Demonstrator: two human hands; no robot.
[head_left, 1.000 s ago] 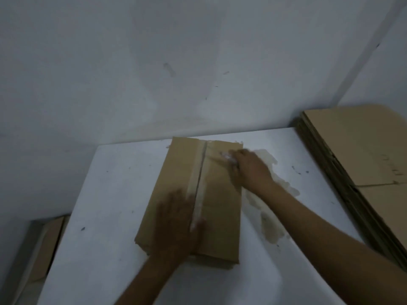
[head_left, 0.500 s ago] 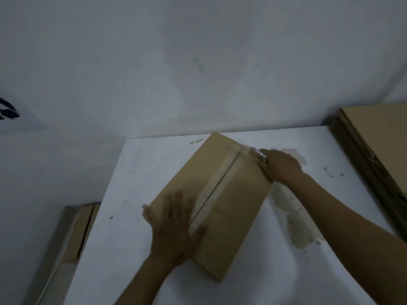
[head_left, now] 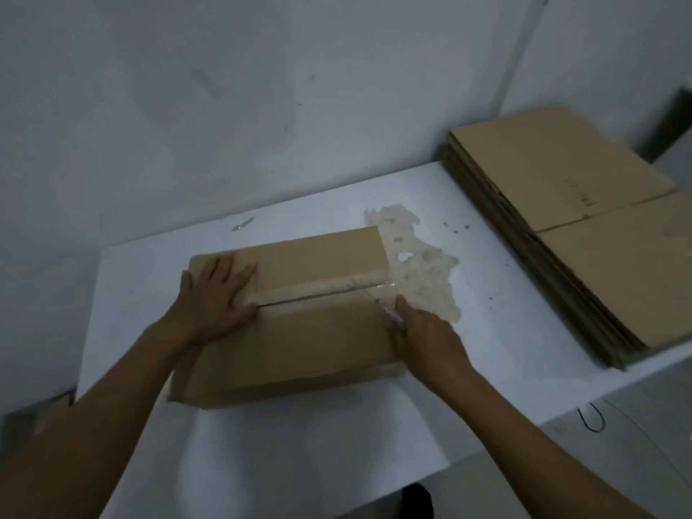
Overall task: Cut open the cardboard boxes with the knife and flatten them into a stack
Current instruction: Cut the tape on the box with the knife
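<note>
A brown cardboard box (head_left: 307, 342) lies on the white table (head_left: 142, 279), its taped centre seam (head_left: 318, 294) running left to right. My left hand (head_left: 215, 297) presses flat on the box's left end, fingers spread over the seam. At the box's right edge my right hand (head_left: 427, 331) grips a small knife (head_left: 389, 312), whose blade points at the right end of the seam. A stack of flattened boxes (head_left: 584, 226) rests at the table's right side.
A wall stands close behind the table. A rough worn patch (head_left: 419, 264) marks the tabletop right of the box. A scrap of tape (head_left: 242, 223) lies near the back edge. More cardboard (head_left: 60, 402) sits low at the left, beside the table.
The box has been turned so its seam now runs left to right. My left hand moved to the box's left end; my right hand with the knife came to the right end.
</note>
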